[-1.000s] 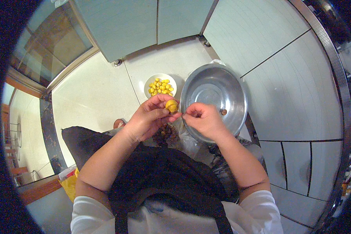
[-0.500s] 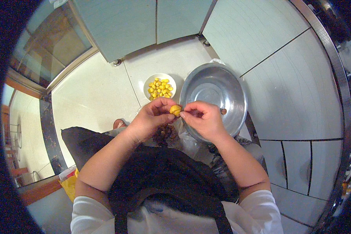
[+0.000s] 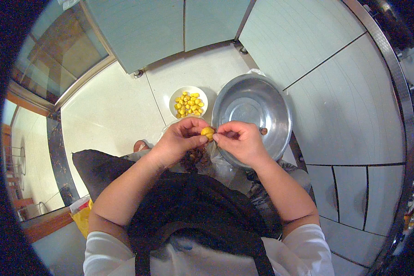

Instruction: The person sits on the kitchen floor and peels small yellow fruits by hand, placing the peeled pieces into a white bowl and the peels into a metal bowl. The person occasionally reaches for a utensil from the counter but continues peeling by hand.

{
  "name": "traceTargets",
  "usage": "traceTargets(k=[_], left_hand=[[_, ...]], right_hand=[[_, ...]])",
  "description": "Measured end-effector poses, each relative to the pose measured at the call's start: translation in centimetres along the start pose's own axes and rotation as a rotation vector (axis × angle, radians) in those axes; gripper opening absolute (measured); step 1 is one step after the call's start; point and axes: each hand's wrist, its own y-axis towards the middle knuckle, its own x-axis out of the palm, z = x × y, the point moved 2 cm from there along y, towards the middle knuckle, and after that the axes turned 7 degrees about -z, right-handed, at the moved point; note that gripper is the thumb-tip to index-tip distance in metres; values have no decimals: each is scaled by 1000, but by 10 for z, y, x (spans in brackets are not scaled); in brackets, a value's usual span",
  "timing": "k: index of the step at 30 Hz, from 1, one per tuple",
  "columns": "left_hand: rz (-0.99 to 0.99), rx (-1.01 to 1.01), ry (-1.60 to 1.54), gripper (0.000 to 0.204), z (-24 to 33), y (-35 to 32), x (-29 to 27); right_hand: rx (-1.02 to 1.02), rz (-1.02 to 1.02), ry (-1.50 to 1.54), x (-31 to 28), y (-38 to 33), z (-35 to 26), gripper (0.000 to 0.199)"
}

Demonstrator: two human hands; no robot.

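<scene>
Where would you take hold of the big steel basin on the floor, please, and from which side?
Grip the steel basin by its thin rolled rim, probably with both hands at opposite sides, from above. It sits upright and wide, with smooth sloping walls that offer no handle. The near rim lies under the right hand, so the far and side edges are freer.

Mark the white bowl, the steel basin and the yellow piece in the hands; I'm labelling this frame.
white bowl point(image 3: 173, 102): head view, on its bare left rim.
steel basin point(image 3: 244, 109): head view, on its flat inner bottom.
yellow piece point(image 3: 207, 133): head view, on its exposed top between both hands.
</scene>
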Motion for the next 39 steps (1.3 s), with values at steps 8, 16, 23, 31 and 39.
traceTargets(k=[8, 16, 23, 31, 39], left_hand=[[-5, 9, 24, 21, -1, 0, 0], [1, 30, 44, 23, -4, 2, 1], [3, 114, 78, 22, -4, 2, 2], [13, 162, -39, 26, 2, -1, 0], [70, 256, -34, 26, -2, 1, -5]], right_hand=[[23, -18, 19, 0, 1, 6, 9], [-77, 85, -130, 2, 1, 2, 5], [-103, 115, -69, 0, 1, 3, 3], [20, 141, 7, -9, 5, 14, 4], [72, -25, -107, 11, 6, 19, 9]])
